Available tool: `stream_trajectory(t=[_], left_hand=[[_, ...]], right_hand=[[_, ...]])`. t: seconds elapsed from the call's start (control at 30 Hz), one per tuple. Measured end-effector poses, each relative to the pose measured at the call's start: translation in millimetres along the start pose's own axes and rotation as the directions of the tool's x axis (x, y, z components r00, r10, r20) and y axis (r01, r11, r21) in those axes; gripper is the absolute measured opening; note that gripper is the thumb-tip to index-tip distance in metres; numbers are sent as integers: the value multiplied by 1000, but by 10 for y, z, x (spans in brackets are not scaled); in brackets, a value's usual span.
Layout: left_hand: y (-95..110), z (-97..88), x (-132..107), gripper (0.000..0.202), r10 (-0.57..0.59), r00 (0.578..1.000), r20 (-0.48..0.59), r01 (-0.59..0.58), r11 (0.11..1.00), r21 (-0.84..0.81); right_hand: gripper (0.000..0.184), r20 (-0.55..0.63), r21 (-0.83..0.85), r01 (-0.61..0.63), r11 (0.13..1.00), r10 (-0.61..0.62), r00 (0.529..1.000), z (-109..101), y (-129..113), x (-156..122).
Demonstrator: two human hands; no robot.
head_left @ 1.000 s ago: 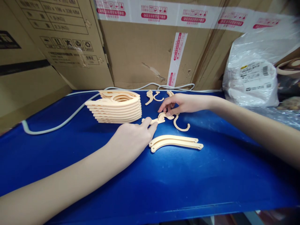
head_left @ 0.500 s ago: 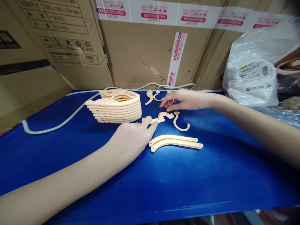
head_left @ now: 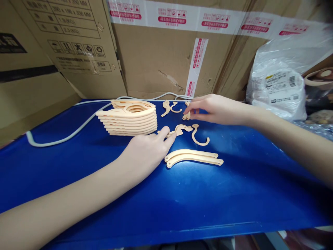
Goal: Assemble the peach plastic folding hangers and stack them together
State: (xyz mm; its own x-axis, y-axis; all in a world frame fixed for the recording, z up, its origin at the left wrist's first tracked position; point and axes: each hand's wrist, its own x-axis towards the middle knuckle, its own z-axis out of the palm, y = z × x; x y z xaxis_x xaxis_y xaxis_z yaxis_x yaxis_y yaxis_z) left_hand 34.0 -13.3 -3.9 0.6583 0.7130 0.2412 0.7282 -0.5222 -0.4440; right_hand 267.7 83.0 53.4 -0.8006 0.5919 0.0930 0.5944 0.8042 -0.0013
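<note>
Head view is showing the left hand point(head_left: 148, 151) lying open and flat on the bench point(head_left: 208, 194), its fingertips pressing on a joint piece point(head_left: 182, 129) just beside the stack point(head_left: 128, 118). The right hand point(head_left: 213, 109) is pinching a small clip point(head_left: 186, 116) between thumb and forefinger, low over the bench near the back, close to two loose bits point(head_left: 169, 107). A hook point(head_left: 200, 138) is lying just right of the joint piece, and two arms point(head_left: 194, 158) are lying in front of it.

The pinch is looking thin, fingertips only, so the clip is likely at risk of slipping and dropping among the bits. The bench is looking smooth, so the joint piece may be prone to skating under the fingertips into the hook. A sideways left knuckle could be nudging the stack askew.
</note>
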Motion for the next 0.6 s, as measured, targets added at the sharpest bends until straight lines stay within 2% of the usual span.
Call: stream_trajectory(t=[0.1, 0.23, 0.33, 0.43, 0.6], left_hand=[[-11, -27, -26, 47, 10, 996, -89, -17, 997, -79], [-17, -60, -28, 24, 31, 971, -238, -108, 942, -319], [-11, -69, 5, 23, 100, 971, -217, -191, 871, -454], [-5, -45, 41, 21, 162, 967, -198, -243, 824, -512], [-4, -18, 62, 16, 191, 967, -167, -252, 797, -549]], right_hand=[[28, -42, -119, 9, 993, -14, 999, 86, -67, -199], [28, -97, -200, -3, 980, -17, 995, 253, -91, -409], [27, -110, -316, 10, 949, -47, 993, 334, -79, -473], [28, -119, -417, 33, 908, -91, 989, 363, -79, -485], [26, -84, -540, 94, 837, -165, 983, 362, -116, -491]])
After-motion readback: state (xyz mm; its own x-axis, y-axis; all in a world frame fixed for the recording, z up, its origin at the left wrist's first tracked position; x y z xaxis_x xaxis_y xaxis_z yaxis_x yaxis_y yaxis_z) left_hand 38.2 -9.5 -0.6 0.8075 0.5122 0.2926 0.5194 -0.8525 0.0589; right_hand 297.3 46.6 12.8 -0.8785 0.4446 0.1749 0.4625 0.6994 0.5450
